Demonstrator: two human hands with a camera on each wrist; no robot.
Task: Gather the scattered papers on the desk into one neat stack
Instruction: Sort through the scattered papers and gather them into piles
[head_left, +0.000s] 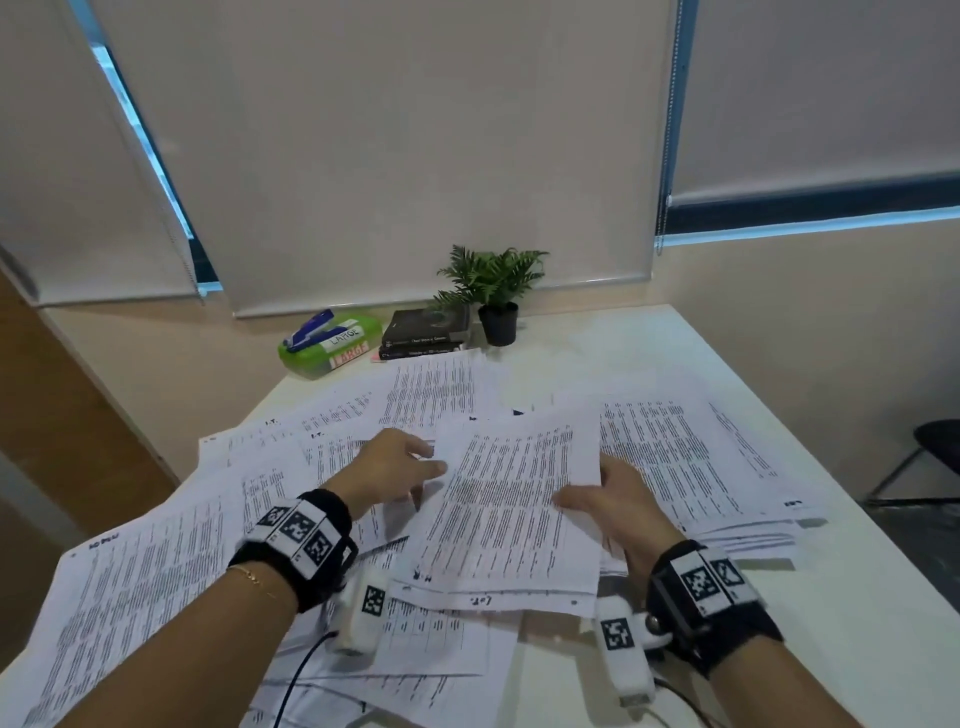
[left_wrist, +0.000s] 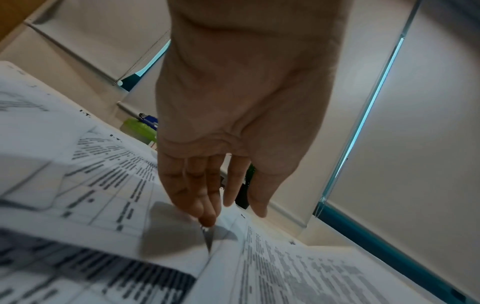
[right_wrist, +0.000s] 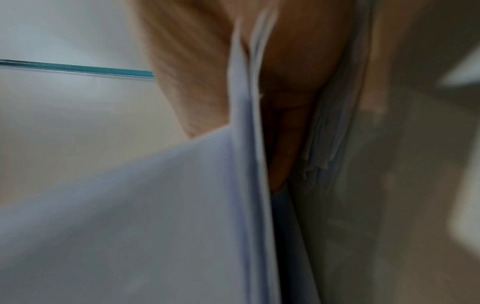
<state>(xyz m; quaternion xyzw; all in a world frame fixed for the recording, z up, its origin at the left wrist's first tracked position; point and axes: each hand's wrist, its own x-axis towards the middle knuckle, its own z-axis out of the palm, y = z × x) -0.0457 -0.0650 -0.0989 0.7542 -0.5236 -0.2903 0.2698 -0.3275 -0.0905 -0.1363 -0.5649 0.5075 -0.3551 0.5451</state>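
Desk strewn with printed papers (head_left: 156, 561); right hand (head_left: 610, 506) holds a raised sheaf (head_left: 511, 509), left hand (head_left: 387, 470) reaches flat.
Right thumb on top of the sheaf, fingers under its right edge, pinching it above the loose sheets. Left fingers (left_wrist: 207, 205) straight, close together, tips touching paper just left of the sheaf. Far edge: green lidded box (head_left: 332, 345) carrying a blue stapler (head_left: 311, 330), contents hidden; two stacked dark books (head_left: 426, 332); potted fern (head_left: 496, 296) beside them.

- white papers (head_left: 509, 499) with black print
- white surface (head_left: 649, 343)
- green box (head_left: 332, 345)
- blue stapler (head_left: 311, 330)
- black books (head_left: 426, 332)
- green plant (head_left: 491, 275) in a black pot (head_left: 500, 325)
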